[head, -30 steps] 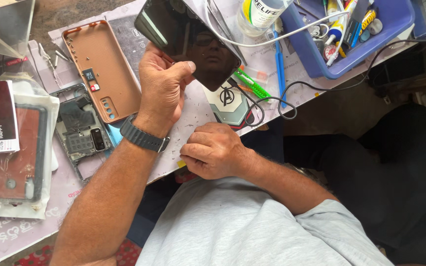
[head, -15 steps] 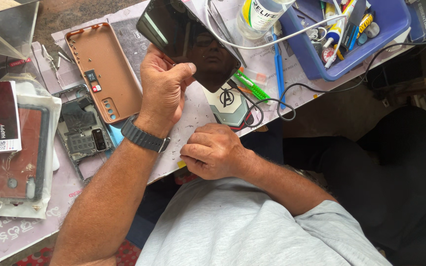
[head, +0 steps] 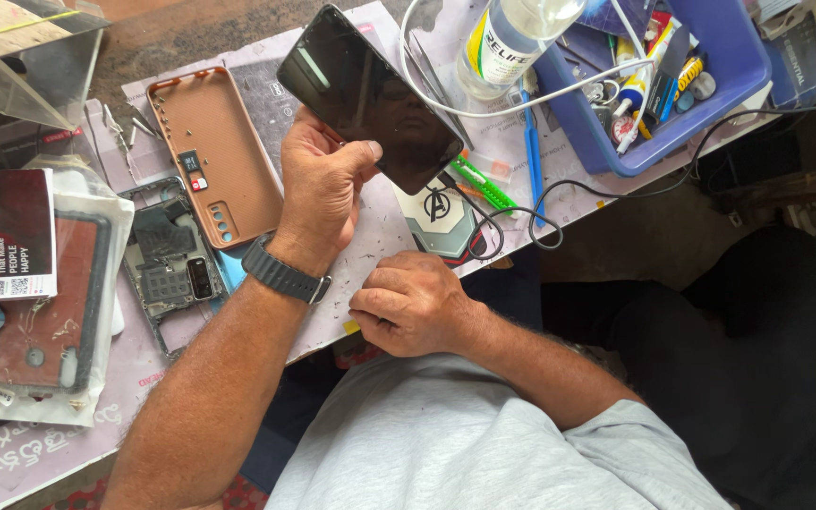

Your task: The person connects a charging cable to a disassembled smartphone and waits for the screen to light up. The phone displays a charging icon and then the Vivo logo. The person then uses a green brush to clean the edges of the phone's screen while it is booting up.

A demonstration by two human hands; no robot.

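Phone screen panel [head: 370, 99] gripped by left hand [head: 323, 189] fingers; right hand [head: 408, 307] curled loosely, empty, resting on table [head: 370, 250].

A dark, glossy phone screen [head: 370, 94] is held tilted above the tabletop [head: 370, 260], its glass reflective and unlit, one edge gripped.

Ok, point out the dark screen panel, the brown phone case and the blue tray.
dark screen panel [head: 361, 85], head view, glass middle
brown phone case [head: 214, 156], head view, inner face
blue tray [head: 748, 71], head view, right wall
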